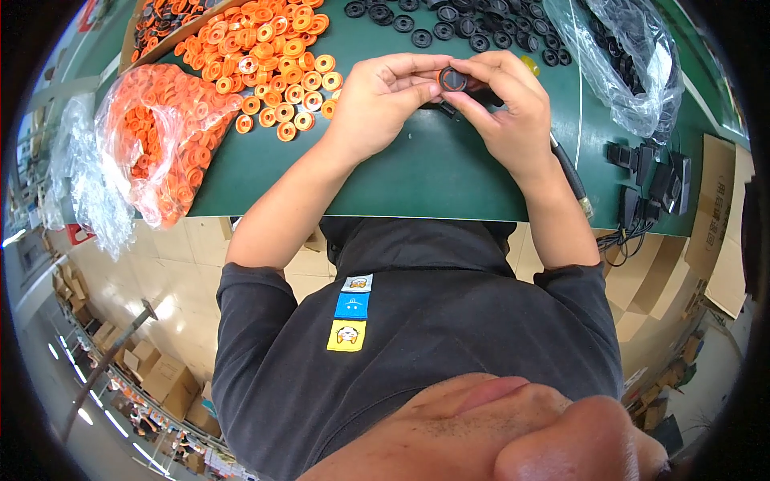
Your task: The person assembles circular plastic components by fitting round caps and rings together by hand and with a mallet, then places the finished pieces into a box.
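Note:
My left hand (381, 100) and my right hand (505, 104) meet over the green table (417, 172). Together they pinch a small black round part (453, 78) with an orange ring showing in it. The fingertips of both hands close around its rim, and a dark piece under it is mostly hidden by my right fingers. A spread of loose orange rings (269, 60) lies just left of my left hand. Several loose black rings (457, 20) lie at the far edge beyond my hands.
A clear bag of orange rings (160, 132) hangs over the table's left edge. A cardboard box (160, 24) of parts sits far left. A crumpled clear bag (630, 64) lies at the right, with black plug adapters (654, 176) and a dark cable (571, 175) beside my right wrist.

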The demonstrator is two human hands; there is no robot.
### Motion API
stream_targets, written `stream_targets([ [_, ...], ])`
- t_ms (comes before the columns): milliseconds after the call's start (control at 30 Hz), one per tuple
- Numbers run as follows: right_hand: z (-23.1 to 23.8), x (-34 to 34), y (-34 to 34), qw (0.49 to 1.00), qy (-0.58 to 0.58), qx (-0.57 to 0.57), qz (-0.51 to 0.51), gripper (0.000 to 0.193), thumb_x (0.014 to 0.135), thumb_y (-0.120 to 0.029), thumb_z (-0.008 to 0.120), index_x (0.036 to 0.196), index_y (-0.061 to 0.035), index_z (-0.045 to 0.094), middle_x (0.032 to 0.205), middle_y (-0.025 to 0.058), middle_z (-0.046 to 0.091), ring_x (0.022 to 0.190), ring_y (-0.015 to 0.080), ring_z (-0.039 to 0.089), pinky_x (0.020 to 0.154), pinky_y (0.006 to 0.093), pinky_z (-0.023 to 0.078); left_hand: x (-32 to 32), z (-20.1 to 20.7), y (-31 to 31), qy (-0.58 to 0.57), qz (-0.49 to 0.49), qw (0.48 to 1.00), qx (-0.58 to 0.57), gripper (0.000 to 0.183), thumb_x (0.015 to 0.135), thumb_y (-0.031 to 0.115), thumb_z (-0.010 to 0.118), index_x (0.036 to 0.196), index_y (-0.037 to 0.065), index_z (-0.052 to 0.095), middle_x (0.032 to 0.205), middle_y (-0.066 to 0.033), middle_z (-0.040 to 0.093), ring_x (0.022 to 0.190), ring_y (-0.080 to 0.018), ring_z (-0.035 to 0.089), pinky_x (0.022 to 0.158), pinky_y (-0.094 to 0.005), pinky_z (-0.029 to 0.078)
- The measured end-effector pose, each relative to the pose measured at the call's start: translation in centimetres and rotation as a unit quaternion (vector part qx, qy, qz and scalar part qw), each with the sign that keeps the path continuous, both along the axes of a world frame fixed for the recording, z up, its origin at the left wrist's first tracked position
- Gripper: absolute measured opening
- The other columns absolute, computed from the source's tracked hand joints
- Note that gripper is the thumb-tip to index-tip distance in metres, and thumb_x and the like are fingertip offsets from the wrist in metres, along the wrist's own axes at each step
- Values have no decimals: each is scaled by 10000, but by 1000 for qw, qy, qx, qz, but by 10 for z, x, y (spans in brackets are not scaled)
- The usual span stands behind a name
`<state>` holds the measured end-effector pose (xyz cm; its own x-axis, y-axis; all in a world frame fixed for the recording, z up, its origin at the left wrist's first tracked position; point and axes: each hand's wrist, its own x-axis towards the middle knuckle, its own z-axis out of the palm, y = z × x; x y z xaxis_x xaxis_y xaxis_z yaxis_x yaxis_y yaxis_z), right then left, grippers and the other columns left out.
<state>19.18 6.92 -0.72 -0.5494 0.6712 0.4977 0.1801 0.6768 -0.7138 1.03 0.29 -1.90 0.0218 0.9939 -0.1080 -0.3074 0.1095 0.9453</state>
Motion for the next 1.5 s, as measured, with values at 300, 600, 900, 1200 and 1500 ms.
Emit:
stream_targets([
  [300, 5, 2, 1, 999, -31, 39, 3, 335, 726, -38, 813, 1046, -16, 718, 959, 113, 664, 856, 274, 662, 738, 332, 537, -3, 4, 0, 12, 6, 999, -35, 345, 925, -39, 628, 1269, -52, 625, 1142, -122, 689, 992, -151, 677, 932, -276, 553],
  [600, 6, 3, 0, 999, -33, 0, 11, 339, 718, -41, 819, 1042, -23, 721, 949, 105, 661, 856, 270, 660, 731, 333, 539, -7, 6, 1, 34, -20, 998, -44, 347, 920, -27, 636, 1265, -63, 624, 1113, -127, 702, 974, -151, 682, 907, -270, 553],
  [900, 8, 5, -2, 998, -54, 25, 10, 341, 737, -28, 803, 1066, -24, 711, 964, 95, 644, 857, 248, 650, 735, 333, 534, -6, 4, 0, 22, -16, 999, -28, 346, 931, -35, 618, 1275, -73, 610, 1122, -143, 705, 989, -169, 686, 917, -284, 554],
  [1200, 8, 3, -3, 998, -54, 28, 21, 340, 739, -24, 800, 1067, -19, 712, 977, 99, 648, 853, 246, 654, 737, 330, 533, -6, 4, -2, 47, -11, 998, -35, 326, 934, -35, 613, 1259, -68, 623, 1105, -137, 708, 970, -161, 683, 897, -279, 556],
  [1500, 4, 3, -4, 1000, -20, 17, 5, 340, 724, -31, 810, 1051, -16, 718, 942, 105, 654, 832, 252, 656, 718, 328, 537, -4, 4, -3, 27, -5, 999, -21, 320, 934, -23, 628, 1252, -57, 634, 1082, -117, 712, 946, -141, 679, 886, -268, 554],
])
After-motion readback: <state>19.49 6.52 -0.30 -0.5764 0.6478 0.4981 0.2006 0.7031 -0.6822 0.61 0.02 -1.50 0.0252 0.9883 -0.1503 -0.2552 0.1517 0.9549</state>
